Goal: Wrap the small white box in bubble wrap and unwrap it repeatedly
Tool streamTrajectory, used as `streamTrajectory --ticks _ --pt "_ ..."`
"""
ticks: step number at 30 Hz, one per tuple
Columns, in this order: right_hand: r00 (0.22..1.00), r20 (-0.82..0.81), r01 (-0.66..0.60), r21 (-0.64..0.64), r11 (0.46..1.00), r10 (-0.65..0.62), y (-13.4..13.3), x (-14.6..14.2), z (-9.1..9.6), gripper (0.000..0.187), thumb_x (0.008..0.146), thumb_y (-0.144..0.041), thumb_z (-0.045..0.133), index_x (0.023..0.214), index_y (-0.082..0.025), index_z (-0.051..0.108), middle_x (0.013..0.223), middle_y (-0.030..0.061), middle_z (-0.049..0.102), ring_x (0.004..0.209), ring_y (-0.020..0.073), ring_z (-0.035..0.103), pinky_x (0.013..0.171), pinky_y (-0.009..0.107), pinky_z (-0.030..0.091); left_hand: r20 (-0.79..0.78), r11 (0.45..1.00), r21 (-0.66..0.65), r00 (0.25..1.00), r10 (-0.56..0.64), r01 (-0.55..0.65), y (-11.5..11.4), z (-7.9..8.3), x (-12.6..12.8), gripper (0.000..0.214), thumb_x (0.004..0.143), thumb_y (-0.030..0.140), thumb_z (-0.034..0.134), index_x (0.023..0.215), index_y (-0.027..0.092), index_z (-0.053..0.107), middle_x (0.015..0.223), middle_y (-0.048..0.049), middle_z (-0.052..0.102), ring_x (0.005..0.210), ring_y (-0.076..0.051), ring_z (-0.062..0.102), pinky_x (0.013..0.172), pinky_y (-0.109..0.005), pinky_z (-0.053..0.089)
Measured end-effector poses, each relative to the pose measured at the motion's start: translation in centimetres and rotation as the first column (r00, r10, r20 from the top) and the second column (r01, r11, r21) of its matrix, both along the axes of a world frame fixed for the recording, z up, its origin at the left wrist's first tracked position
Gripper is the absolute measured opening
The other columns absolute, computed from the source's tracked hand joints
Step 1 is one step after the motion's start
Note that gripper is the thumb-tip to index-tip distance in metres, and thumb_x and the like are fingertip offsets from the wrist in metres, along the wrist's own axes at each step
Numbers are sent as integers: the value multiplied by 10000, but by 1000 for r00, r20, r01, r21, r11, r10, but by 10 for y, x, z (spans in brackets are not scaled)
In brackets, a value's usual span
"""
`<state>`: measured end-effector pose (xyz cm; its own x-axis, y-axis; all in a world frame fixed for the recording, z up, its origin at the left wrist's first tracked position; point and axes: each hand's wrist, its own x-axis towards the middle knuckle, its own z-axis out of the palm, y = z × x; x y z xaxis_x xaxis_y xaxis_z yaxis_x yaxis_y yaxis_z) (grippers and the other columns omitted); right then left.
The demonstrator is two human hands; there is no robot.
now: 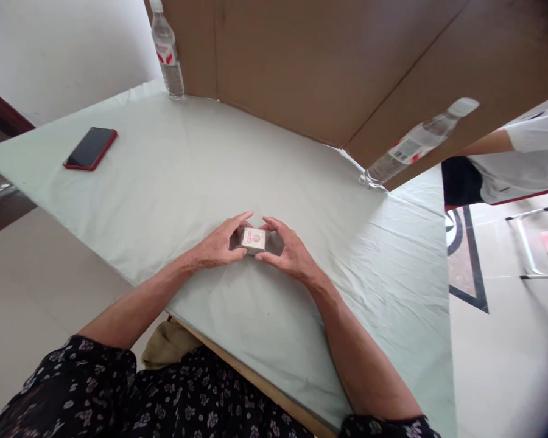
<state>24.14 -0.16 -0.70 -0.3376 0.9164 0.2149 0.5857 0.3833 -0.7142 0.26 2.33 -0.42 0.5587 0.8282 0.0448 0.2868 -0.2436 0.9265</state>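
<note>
A small pale box (253, 238) with red print and a round picture on top is between my hands, low over the cloth-covered table. My left hand (221, 243) curves round its left end, thumb at the near corner and fingers along the far side. On the opposite end, my right hand (290, 249) grips in the same way, its thumb at the near edge. Dark gaps show between both palms and the box. Whether the box rests on the cloth, I cannot tell.
A pale green cloth (173, 170) covers the table. A brown cardboard panel (278, 67) stands at the back, with a water bottle (168, 58) at its left and a tilted bottle (415, 145) at its right. A red-edged phone (90, 148) lies far left. Another person's arm (488, 143) shows behind the panel.
</note>
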Motion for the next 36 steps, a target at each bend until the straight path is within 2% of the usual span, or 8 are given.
streamTrajectory --ticks 3,5,7,13,20,28,32,36 --pt "1000 21 20 101 995 -23 -3 2 11 548 874 -588 689 1327 -288 612 1345 107 660 1242 304 611 1043 497 467 26 999 -44 1000 -15 16 1 5 -6 939 745 258 708 1592 217 306 1494 -162 498 1312 -306 519 1124 -467 414" --pt "998 43 33 199 979 -43 -4 2 19 318 939 -501 644 1166 -287 704 1197 78 720 1133 272 647 1000 464 470 33 999 -39 999 2 0 2 6 -8 945 741 266 717 1592 218 308 1516 -164 484 1354 -319 486 1155 -488 377" --pt "993 106 21 273 962 -52 -4 -1 26 208 966 -426 625 1067 -287 743 1076 60 742 1037 253 654 947 446 461 34 999 -48 999 18 -17 2 6 -9 934 745 288 724 1585 221 322 1504 -159 499 1344 -319 492 1154 -494 372" --pt "929 371 -142 333 932 9 3 -16 34 178 991 -299 579 987 -289 756 1012 47 758 945 240 613 891 443 397 72 997 -74 997 26 -20 -1 2 0 819 827 409 698 1548 198 371 1412 -153 571 1241 -281 554 1063 -431 434" --pt "864 504 -202 379 903 -18 7 -26 34 320 994 -144 438 820 -242 688 841 56 714 790 215 551 858 425 369 107 997 -72 994 36 -28 -1 -2 4 818 830 351 681 1561 206 344 1327 -120 612 1103 -231 591 1001 -384 469" --pt "943 295 33 373 927 -152 15 -29 35 196 1008 -255 419 910 -238 588 923 60 706 872 231 609 842 394 397 91 1000 7 996 16 -16 -5 6 5 804 811 329 693 1538 170 389 1359 -147 578 1252 -282 543 1113 -426 408" --pt "963 227 69 316 946 -146 16 -31 45 200 1011 -289 401 918 -249 574 963 55 702 905 228 615 875 390 404 181 994 -96 982 60 -43 -6 1 11 858 807 415 733 1546 171 371 1422 -184 510 1257 -307 547 1082 -462 444" --pt "965 199 108 298 948 -173 26 -27 53 178 995 -293 422 915 -247 574 970 58 703 914 232 619 889 399 408 261 982 -184 965 13 37 -4 -3 13 924 801 339 737 1590 191 278 1394 -159 548 1213 -276 588 1063 -439 467"
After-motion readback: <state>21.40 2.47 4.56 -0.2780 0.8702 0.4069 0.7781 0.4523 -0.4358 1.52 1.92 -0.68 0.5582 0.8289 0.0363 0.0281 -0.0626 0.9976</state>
